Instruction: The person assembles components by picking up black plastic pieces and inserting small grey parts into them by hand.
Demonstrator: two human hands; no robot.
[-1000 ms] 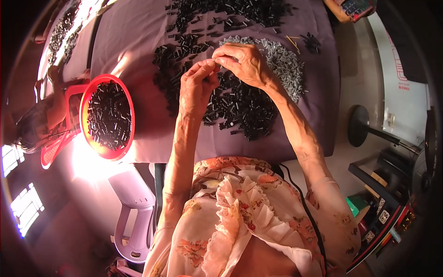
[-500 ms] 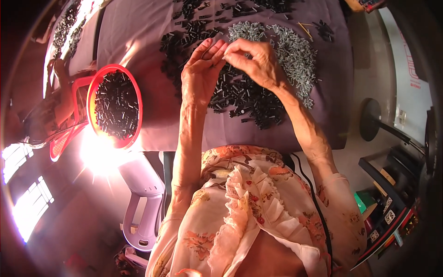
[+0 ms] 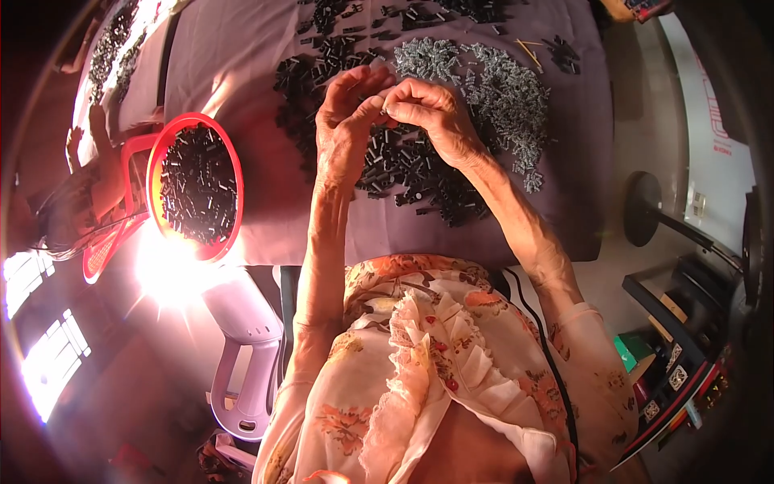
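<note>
My left hand [image 3: 343, 133] and my right hand [image 3: 435, 117] meet above the table, fingertips together. Each is closed in a pinch on something too small to make out. Below them spreads a heap of small black plastic pieces [image 3: 419, 181], short and tube-like, partly covered by my hands. Just beyond and to the right of my right hand lies a pile of tiny silvery metal pieces [image 3: 516, 109]. More black pieces [image 3: 334, 52] are scattered at the far side, past my left hand.
A red plastic basket [image 3: 235, 169] full of black pieces stands at the left, near a lilac stool or chair [image 3: 246, 315]. Thin yellow sticks [image 3: 529, 53] lie beyond the silvery pile. Another person's arm [image 3: 101, 181] shows at the far left. A black cable [image 3: 540, 323] runs down my right side.
My right hand has shifted slightly left and down, closer against my left hand. My left thumb and fingers, more spread before, have closed to meet the right fingertips.
</note>
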